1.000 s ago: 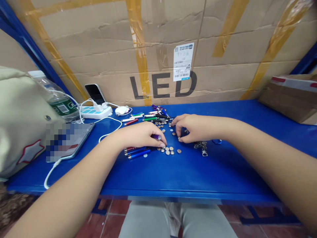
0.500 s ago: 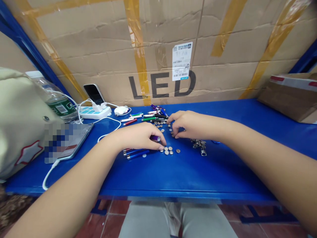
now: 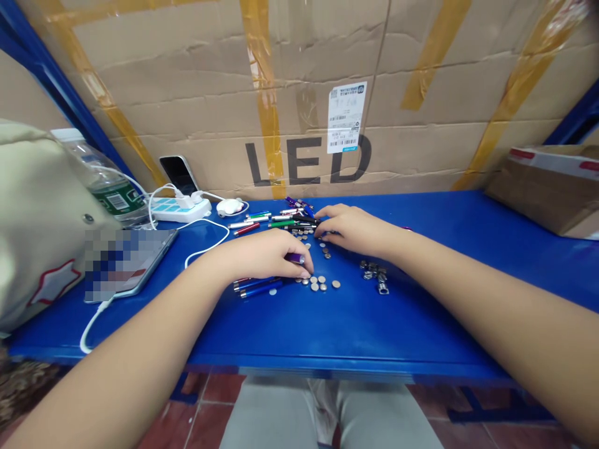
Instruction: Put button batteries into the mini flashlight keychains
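Observation:
My left hand [image 3: 281, 254] is closed round a small purple metal penlight tube [image 3: 294, 257], with its fingertips down at the round silver button cells [image 3: 322, 284] on the table. Beneath and beside that hand lie blue and red tubes [image 3: 259, 290], partly covered by it. My right hand [image 3: 349, 229] reaches to the far pile, fingers bent and apart, fingertips by a black tube [image 3: 305, 219] and some more button cells [image 3: 303, 234]. I see nothing held in it. Small shiny metal caps [image 3: 374, 273] lie in a cluster near the right forearm.
Behind the blue table [image 3: 327, 337] stands a large cardboard box [image 3: 196, 93] marked LED. To the left are a phone [image 3: 135, 265], a power strip [image 3: 180, 210] with white cables, a bottle [image 3: 112, 193] and a bag [image 3: 42, 224]. An open carton [image 3: 543, 187] stands far right.
My right hand has moved slightly away from me and to the left, uncovering a few button cells and more of the metal caps. My left hand stays put with the purple tube.

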`<state>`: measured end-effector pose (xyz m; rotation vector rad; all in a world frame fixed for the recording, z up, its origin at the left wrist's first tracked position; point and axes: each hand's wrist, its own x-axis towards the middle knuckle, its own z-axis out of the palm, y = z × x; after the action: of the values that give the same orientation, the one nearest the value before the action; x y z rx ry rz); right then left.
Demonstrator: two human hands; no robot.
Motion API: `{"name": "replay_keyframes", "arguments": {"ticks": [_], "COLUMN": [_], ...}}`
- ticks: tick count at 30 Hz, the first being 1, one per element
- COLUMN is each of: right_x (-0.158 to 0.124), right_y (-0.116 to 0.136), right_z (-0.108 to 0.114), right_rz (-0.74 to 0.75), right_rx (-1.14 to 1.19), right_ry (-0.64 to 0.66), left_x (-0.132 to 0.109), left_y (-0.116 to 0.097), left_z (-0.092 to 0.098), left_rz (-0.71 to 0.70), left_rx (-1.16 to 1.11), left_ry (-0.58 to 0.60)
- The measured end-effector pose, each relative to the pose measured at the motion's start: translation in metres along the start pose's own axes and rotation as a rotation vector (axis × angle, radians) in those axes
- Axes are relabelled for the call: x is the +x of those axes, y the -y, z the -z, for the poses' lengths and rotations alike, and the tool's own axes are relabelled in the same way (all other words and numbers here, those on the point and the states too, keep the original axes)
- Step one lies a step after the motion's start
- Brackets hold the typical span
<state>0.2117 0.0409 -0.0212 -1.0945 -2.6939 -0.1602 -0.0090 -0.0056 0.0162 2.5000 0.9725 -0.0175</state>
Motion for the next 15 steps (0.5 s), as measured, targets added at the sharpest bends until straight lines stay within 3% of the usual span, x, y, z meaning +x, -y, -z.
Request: {"name": "replay_keyframes", "arguments": {"ticks": [8,15], "right_x": [-0.0016,-0.0029], "right_y": [-0.0025,-0.0005], "right_z": [0.0065,0.0088], "right_rz": [-0.071,-0.118], "right_rx": [0.070,0.122], "right_ry": [0.076,0.107], "left_x": [0.0004,0.0014], "left_y": [0.0032,0.0048], "left_z": [-0.0007,-0.0011], "left_rz": [-0.030,0.029], "left_rx": [-0.007,-0.019], "left_ry": [-0.018,0.009]}}
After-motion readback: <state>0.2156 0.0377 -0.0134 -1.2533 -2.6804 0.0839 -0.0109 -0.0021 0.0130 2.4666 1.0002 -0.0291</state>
